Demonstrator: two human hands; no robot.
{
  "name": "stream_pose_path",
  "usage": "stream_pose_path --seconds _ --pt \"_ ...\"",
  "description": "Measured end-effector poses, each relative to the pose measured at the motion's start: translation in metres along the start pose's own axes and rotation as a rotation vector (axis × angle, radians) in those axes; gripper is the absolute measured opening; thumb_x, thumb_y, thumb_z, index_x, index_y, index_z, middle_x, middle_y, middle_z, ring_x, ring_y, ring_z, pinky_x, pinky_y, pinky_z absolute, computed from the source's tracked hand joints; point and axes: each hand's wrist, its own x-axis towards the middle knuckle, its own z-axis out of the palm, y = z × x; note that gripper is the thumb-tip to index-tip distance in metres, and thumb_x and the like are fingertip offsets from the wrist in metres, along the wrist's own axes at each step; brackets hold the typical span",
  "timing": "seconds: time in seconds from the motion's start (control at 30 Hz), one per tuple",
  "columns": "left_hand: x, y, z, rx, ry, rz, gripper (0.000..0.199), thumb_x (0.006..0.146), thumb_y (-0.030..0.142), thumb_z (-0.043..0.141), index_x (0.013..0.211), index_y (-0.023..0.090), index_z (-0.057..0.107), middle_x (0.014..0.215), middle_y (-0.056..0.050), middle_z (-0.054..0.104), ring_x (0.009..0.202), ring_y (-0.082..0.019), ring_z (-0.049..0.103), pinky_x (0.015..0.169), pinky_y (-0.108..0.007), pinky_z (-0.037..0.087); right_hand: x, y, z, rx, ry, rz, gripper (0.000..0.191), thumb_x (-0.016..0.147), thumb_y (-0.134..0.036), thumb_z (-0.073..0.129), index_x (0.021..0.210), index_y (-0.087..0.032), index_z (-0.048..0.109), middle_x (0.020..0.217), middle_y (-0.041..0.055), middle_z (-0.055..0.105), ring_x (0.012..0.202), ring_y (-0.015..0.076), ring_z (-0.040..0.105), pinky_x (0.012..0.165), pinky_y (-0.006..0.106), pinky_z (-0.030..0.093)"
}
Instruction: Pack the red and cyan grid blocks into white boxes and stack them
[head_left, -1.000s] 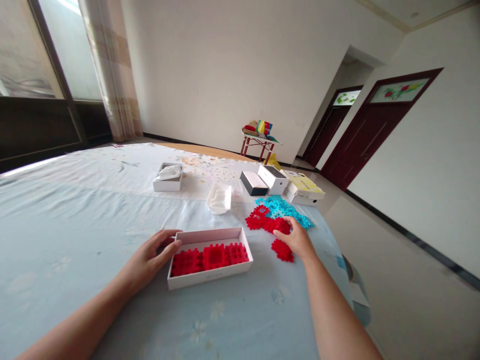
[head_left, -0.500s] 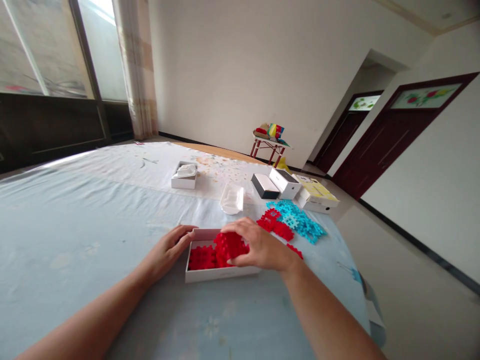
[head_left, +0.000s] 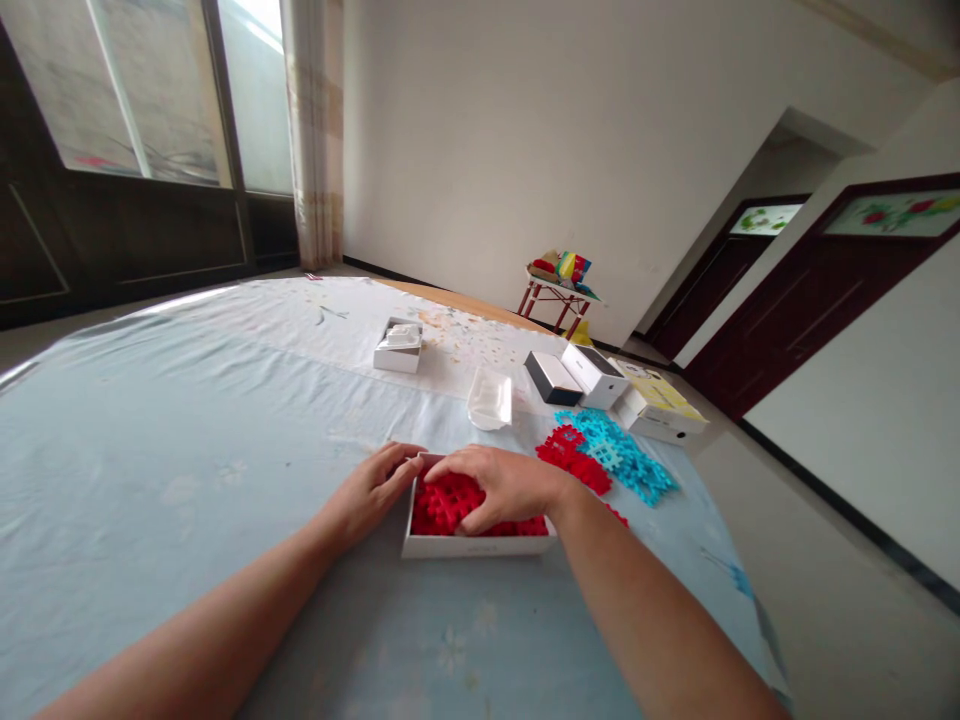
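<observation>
An open white box (head_left: 480, 546) stands on the cloth in front of me, with red interlocking plastic blocks (head_left: 450, 500) in it. My left hand (head_left: 382, 485) grips its left back corner, fingers at the rim and side. My right hand (head_left: 502, 485) reaches down into the box, thumb and fingers curled round some of the red blocks; the palm hides part of them. Right of the box, more red blocks (head_left: 576, 460) lie loose beside a heap of blue blocks (head_left: 626, 460).
Beyond the box lies a white plastic tray (head_left: 490, 398). A small white box (head_left: 399, 347) stands farther back on the left. A black-and-white box (head_left: 553, 378), a white phone box (head_left: 595, 376) and a yellow-topped box (head_left: 660, 400) stand at the right near the table's edge.
My right hand has moved the red blocks lower and toward the left end of the box. The left hand stays at the box's corner. The whole view has shifted slightly.
</observation>
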Motion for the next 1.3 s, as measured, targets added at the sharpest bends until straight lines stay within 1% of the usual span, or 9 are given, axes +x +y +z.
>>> stream_pose_path --seconds 0.2,0.43,0.53,0.67,0.77,0.93,1.03,1.17,1.3 --pt "-0.001 0.0 0.001 -0.016 0.014 -0.018 0.036 0.084 0.044 0.038 0.098 0.02 0.061 0.094 -0.003 0.064 0.091 -0.018 0.058 0.083 -0.028 0.042 -0.008 -0.001 -0.005 0.087 0.101 0.083 0.06 0.063 -0.031 0.07 0.119 -0.023 0.051 0.111 0.0036 0.057 0.101 0.0178 0.052 0.089 0.029 0.04" --pt "0.0 -0.001 0.002 -0.016 0.022 -0.017 0.037 0.083 0.044 0.04 0.101 0.02 0.062 0.096 -0.003 0.063 0.093 -0.019 0.056 0.084 -0.028 0.041 -0.008 -0.01 -0.006 0.088 0.104 0.104 0.062 0.061 -0.041 0.072 0.117 -0.023 0.052 0.11 0.004 0.058 0.1 0.0188 0.053 0.087 0.03 0.041" --pt "0.0 -0.001 0.002 -0.017 0.018 -0.018 0.036 0.083 0.043 0.041 0.102 0.02 0.061 0.096 -0.003 0.063 0.091 -0.019 0.057 0.083 -0.028 0.042 -0.011 -0.01 -0.009 0.126 0.109 0.144 0.06 0.062 -0.043 0.071 0.116 -0.023 0.053 0.107 0.0036 0.06 0.095 0.0182 0.056 0.083 0.03 0.044" --pt "-0.002 0.0 0.004 -0.006 0.023 -0.033 0.035 0.078 0.043 0.048 0.1 0.019 0.061 0.092 -0.005 0.063 0.085 -0.019 0.057 0.078 -0.029 0.044 -0.02 -0.007 -0.014 0.161 0.21 0.23 0.058 0.064 -0.043 0.07 0.116 -0.022 0.053 0.109 0.0052 0.059 0.098 0.0191 0.056 0.085 0.032 0.044" --pt "-0.002 0.0 0.005 0.006 0.032 -0.053 0.034 0.072 0.04 0.055 0.096 0.018 0.062 0.09 -0.005 0.064 0.083 -0.019 0.058 0.076 -0.029 0.045 -0.025 -0.006 -0.014 0.2 0.241 0.26 0.058 0.064 -0.042 0.07 0.116 -0.022 0.053 0.11 0.0055 0.059 0.099 0.02 0.055 0.086 0.033 0.044" --pt "0.003 -0.002 0.008 -0.009 0.055 -0.114 0.035 0.074 0.044 0.05 0.087 0.016 0.064 0.079 -0.003 0.066 0.075 -0.019 0.059 0.067 -0.026 0.045 -0.025 -0.008 -0.008 0.256 0.143 0.251 0.06 0.062 -0.043 0.071 0.116 -0.023 0.053 0.105 0.0041 0.061 0.092 0.0185 0.058 0.079 0.03 0.046" --pt "0.007 0.0 0.01 -0.021 0.079 -0.155 0.038 0.076 0.047 0.045 0.079 0.015 0.066 0.071 -0.002 0.067 0.068 -0.017 0.059 0.061 -0.025 0.042 -0.02 -0.008 -0.003 0.226 0.103 0.23 0.061 0.062 -0.045 0.071 0.116 -0.024 0.053 0.105 0.0033 0.061 0.093 0.0185 0.058 0.08 0.029 0.046" --pt "0.01 0.003 0.011 -0.018 0.124 -0.178 0.038 0.076 0.047 0.045 0.072 0.016 0.066 0.065 -0.001 0.066 0.064 -0.017 0.058 0.058 -0.024 0.04 -0.01 -0.008 0.008 0.096 0.147 0.206 0.062 0.061 -0.048 0.07 0.115 -0.023 0.055 0.107 0.0053 0.061 0.096 0.0212 0.056 0.083 0.033 0.044" --pt "0.01 0.002 0.011 -0.021 0.137 -0.174 0.037 0.075 0.047 0.046 0.074 0.017 0.068 0.068 -0.001 0.068 0.066 -0.017 0.059 0.06 -0.023 0.04 -0.002 -0.011 0.018 0.049 0.2 0.183 0.07 0.059 -0.053 0.07 0.118 -0.02 0.053 0.109 0.0082 0.059 0.1 0.0223 0.054 0.087 0.034 0.042"
